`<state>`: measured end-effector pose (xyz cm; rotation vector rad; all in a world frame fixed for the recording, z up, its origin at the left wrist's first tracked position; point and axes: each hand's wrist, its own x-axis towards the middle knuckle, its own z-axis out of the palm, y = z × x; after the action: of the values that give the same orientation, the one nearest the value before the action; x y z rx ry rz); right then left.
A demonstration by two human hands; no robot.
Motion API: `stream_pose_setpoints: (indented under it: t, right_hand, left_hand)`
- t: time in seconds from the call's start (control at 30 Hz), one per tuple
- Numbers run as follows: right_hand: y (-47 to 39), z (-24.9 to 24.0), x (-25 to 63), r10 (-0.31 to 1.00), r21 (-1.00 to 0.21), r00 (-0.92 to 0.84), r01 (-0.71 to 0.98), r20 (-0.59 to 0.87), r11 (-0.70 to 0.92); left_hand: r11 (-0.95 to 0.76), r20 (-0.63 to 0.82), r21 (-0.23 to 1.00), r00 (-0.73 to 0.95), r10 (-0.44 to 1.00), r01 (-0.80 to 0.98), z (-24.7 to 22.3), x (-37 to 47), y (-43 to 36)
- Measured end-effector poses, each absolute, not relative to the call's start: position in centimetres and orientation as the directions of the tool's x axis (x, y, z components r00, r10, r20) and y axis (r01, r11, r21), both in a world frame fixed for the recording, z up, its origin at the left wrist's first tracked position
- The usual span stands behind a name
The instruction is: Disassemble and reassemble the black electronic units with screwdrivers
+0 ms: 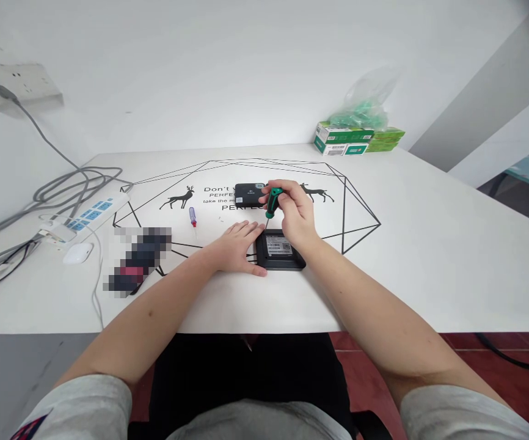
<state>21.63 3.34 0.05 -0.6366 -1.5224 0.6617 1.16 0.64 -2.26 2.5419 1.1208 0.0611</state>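
Observation:
A black square device with a label lies on the white table. My left hand rests at its left edge, fingers spread, thumb along the near left corner. In my right hand is a green and black screwdriver, held upright with its tip at the device's far left corner. Just behind stands a second black box, partly hidden by my right hand. A small screwdriver with a clear and red handle lies to the left. Between it and the black box are tiny bits, too small to identify.
A power strip with coiled grey cables, a white case and a pixelated dark object occupy the left side. Green and white boxes under a plastic bag stand against the wall. The table's front edge is near my body.

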Motion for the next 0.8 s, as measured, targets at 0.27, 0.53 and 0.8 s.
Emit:
stream_pose_setpoints:
  t: [0.27,0.53,0.8]
  right_hand:
    - [3.1,1.0,21.8,0.517,-0.519,0.088,0.279,0.852,0.808]
    - [2.9,0.3,20.8,0.68,-0.698,0.16,0.202,0.715,0.687]
    - [2.5,0.3,21.0,0.704,-0.704,0.041,0.091,0.709,0.704]
  left_hand:
    - [-0.613,-0.126,0.325,0.676,0.726,0.72,-1.9,1.3,0.5]
    - [-0.626,-0.119,0.316,0.684,0.72,0.713,-1.6,1.3,0.5]
    - [-0.614,-0.136,0.335,0.682,0.719,0.714,-1.6,1.3,0.5]
